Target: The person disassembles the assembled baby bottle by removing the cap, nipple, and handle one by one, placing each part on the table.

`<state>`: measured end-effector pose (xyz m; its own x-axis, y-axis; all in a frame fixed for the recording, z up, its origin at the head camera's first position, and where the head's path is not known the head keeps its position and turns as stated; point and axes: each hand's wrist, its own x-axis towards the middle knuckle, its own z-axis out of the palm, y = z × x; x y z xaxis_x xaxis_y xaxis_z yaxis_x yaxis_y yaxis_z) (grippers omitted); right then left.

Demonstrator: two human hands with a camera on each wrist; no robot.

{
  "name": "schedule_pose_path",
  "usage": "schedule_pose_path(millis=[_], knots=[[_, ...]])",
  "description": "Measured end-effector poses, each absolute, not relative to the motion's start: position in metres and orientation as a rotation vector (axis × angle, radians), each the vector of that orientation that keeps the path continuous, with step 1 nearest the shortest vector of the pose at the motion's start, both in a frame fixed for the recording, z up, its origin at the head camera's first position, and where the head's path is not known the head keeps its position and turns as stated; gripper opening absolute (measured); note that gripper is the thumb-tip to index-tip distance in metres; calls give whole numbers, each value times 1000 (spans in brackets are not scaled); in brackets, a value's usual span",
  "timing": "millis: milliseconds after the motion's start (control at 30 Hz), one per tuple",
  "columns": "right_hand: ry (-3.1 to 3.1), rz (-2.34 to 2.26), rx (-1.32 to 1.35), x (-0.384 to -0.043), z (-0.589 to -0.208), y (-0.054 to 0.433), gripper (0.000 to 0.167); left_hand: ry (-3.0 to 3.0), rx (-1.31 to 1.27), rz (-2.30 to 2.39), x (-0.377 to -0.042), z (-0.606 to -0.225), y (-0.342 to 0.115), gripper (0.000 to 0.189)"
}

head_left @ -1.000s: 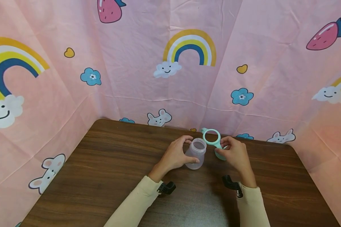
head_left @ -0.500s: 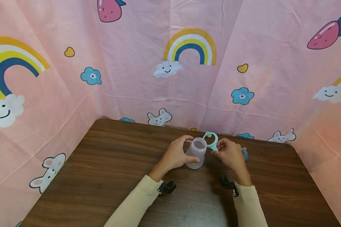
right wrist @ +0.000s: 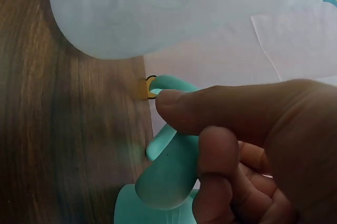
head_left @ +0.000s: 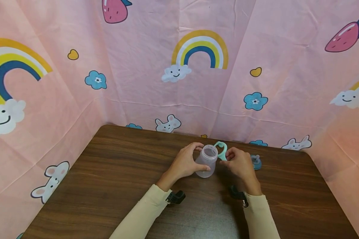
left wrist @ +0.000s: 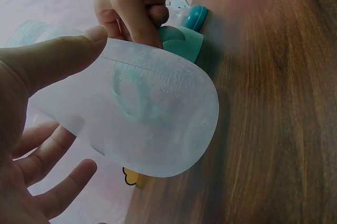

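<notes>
A frosted, see-through baby bottle (head_left: 205, 167) with an uncapped neck stands upright on the table. My left hand (head_left: 183, 162) holds it around the side, thumb across the front; raised measuring marks show in the left wrist view. To its right, my right hand (head_left: 240, 164) pinches a mint-green ring-shaped bottle handle (right wrist: 168, 174) between thumb and fingers. The handle's loop stands just behind the bottle's neck in the head view. Below the right hand, a mint-green cup-like piece (left wrist: 189, 45) shows in the left wrist view, hidden by that hand in the head view.
A clear nipple in a teal collar (head_left: 256, 163) sits on the table just right of my right hand. The brown wooden table (head_left: 113, 186) ends at a pink printed cloth (head_left: 143, 83) hung behind and at both sides.
My right hand has moved left with the handle, bringing its loop closer behind the bottle. The nipple and teal collar have come into view. My left hand and the bottle stay put.
</notes>
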<state>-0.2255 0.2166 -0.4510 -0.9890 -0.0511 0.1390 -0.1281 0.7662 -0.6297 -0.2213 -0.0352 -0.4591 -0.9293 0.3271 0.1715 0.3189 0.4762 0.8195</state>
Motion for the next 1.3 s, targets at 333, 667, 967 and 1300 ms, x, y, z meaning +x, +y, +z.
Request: schedule_pose_path(millis=[333,667,967,1300], knots=[[-2874,980,199,-224,-455,213,26,2716,594,1490,-221,-460,-35,86],[-2960,1017,197,-223,-456,209,21,2713,613,1510,-222,-460,-34,86],[-3025,1008,219,-222,-457,210,19,2709,604,1491,-220,-460,-33,87],[-3041,1005,222,-219,-455,214,20,2691,632,1481,-220,-460,-31,87]])
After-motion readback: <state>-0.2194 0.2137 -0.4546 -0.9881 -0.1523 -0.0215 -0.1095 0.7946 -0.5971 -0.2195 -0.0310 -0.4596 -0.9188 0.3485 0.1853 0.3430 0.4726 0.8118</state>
